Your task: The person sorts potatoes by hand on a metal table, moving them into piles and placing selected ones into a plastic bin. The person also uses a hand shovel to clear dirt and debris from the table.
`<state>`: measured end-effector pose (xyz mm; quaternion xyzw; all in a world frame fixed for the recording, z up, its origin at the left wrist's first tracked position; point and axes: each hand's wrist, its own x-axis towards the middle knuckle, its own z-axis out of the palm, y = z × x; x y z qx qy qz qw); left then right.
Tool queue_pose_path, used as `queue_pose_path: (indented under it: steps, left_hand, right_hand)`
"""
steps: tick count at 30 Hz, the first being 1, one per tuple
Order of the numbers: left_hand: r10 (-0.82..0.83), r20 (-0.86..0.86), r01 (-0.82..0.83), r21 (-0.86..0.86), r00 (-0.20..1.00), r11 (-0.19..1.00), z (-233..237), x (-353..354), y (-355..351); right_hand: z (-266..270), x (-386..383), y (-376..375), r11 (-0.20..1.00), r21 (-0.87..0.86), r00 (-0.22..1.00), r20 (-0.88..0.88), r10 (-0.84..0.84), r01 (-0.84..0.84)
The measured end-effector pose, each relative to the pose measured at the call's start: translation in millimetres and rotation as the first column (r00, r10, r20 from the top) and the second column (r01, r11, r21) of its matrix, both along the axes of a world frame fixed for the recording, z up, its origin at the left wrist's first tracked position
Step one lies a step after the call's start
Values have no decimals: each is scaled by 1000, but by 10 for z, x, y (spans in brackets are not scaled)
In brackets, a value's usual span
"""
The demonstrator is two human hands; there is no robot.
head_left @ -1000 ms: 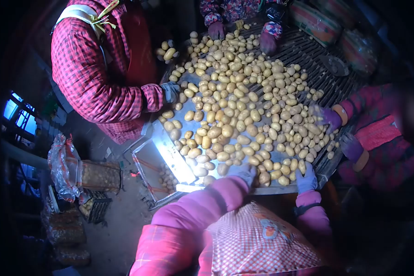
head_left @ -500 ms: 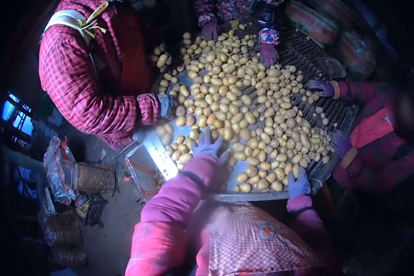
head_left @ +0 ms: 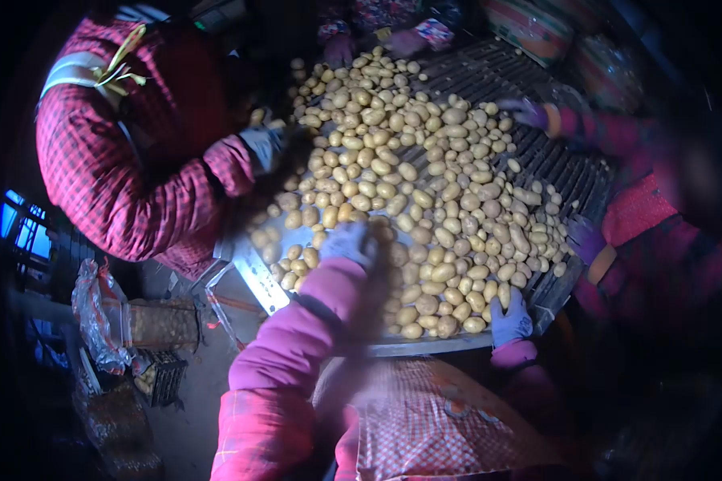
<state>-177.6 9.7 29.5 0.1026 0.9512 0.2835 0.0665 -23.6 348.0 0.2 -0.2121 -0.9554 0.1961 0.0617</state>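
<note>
Many potatoes [head_left: 449, 200] lie spread over a slatted sorting table with a metal rim [head_left: 425, 347]. My left hand [head_left: 349, 244], in a pale glove, reaches in among the potatoes left of the middle. Its fingers are blurred and partly hidden, so what it holds, if anything, does not show. At the near right rim, my right hand [head_left: 511, 321], gloved too, rests beside the potatoes with its fingers stretched out. Nothing shows in its grip.
A co-worker in a checked sleeve [head_left: 136, 176] stands at the left, a gloved hand [head_left: 263, 146] by the potatoes. Purple-gloved hands [head_left: 587, 240] of another person are at the right, and more hands at the far side. Sacks [head_left: 529, 28] and a crate [head_left: 162, 377] stand around.
My left hand has shifted slightly left and its fingers look less spread. The left co-worker's hand has moved up and left. One far hand has drawn back from the potatoes.
</note>
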Motion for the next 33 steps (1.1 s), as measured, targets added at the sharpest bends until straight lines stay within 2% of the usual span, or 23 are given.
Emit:
queue_pose_path:
  steps: [1,3,6,7,11,13,14,15,16,17,19,21,22,23,25,26,27,28,29,30,31,32,33]
  left_hand:
    - [143,-42,-143,4,989,990,-40,-118,-62]
    - [133,-54,-143,-247,990,959,-217,-377,-52]
    - [145,189,-68,-364,971,929,-30,-552,176]
    - [143,300,-23,-370,943,929,41,-624,233]
    - [137,293,-29,-344,946,938,-74,-635,150]
    - [123,386,-196,155,914,968,-302,-582,-80]
    - [153,601,-509,484,785,711,-250,-442,-151]
    - [16,528,-479,756,849,446,-52,-194,-312]
    - [-34,680,-659,720,732,215,165,-16,-356]
    - [-179,677,-694,717,714,-56,220,162,-402]
    - [-265,610,-661,726,747,-190,352,550,-501]
    - [-373,519,-617,755,769,-221,377,912,-533]
    - [-409,450,-553,814,794,-178,398,1031,-539]
    - [-478,520,-592,806,708,2,-93,1158,-813]
    - [-71,411,-361,862,909,357,-102,1482,-647]
    - [36,349,-319,803,936,504,-252,1622,-627]
    - [130,268,-287,715,955,638,-394,1698,-608]
    - [178,-21,-148,468,984,871,-340,1727,-591]
    - [171,-119,-112,391,978,914,-210,1727,-550]
    - [143,-112,-95,354,983,930,-199,1715,-536]
    - [112,-106,-73,316,988,946,-193,1688,-530]
    - [99,-95,-63,323,991,944,-156,1646,-519]
    - [109,-94,-71,335,990,940,-162,1635,-512]
  right_hand:
    - [-19,14,13,1000,-1,1000,1,1,-1]
    - [-48,16,17,1000,23,1000,26,-16,15]
    - [-66,18,23,1000,15,1000,1,-9,9]
    - [-22,11,6,1000,10,999,30,-18,17]
    - [-3,18,-5,999,-7,992,119,-45,47]
    - [-141,37,59,1000,27,998,-57,15,-13]
    - [-117,36,48,1000,21,999,-47,11,-10]
    - [-129,36,47,1000,18,999,-37,16,-15]
    - [-141,36,63,1000,18,999,-50,18,-17]
    - [-148,32,68,1000,19,998,-65,21,-20]
    - [-121,36,57,999,21,998,-54,30,-29]
    - [-83,20,47,999,18,997,-61,51,-50]
    - [-8,14,20,999,-2,998,-45,37,-37]
    - [-207,24,164,990,-71,978,-180,109,-124]
    - [-246,-8,367,811,-565,978,-205,40,-152]
    - [57,-21,270,528,-849,985,-67,-159,28]
    - [390,-59,100,536,-844,987,-70,-147,20]
    - [698,-117,-95,197,-980,968,-15,-250,36]
    - [880,-195,-237,-167,-986,943,81,-324,27]
    - [950,-324,-312,-162,-987,971,52,-233,14]
    - [932,-462,-404,227,-968,994,-113,-4,-109]
    - [910,-618,-540,541,-786,946,-174,272,-300]
    - [1019,-788,-951,576,-729,910,-162,382,-371]
